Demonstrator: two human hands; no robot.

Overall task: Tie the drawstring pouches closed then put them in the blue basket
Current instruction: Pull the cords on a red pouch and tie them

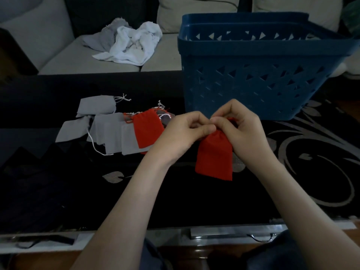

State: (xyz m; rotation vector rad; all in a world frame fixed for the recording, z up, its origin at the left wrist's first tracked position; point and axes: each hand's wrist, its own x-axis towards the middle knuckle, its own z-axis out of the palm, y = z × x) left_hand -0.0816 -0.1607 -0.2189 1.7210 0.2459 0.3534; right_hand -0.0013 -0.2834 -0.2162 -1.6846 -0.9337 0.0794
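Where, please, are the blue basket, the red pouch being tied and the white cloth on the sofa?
blue basket (253, 82), head view, on its front wall.
held red pouch (214, 158), head view, on the middle of its body.
white cloth (134, 45), head view, on its crumpled middle.

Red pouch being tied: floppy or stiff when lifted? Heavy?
Probably floppy: the red pouch sags limp below its gathered neck, pinched by the left hand and right hand. Likely light: it looks flat, with no bulge. Soft cloth, so unlikely to roll.

Matt red cloth pouch (214, 154); perforated blue plastic basket (253, 82)
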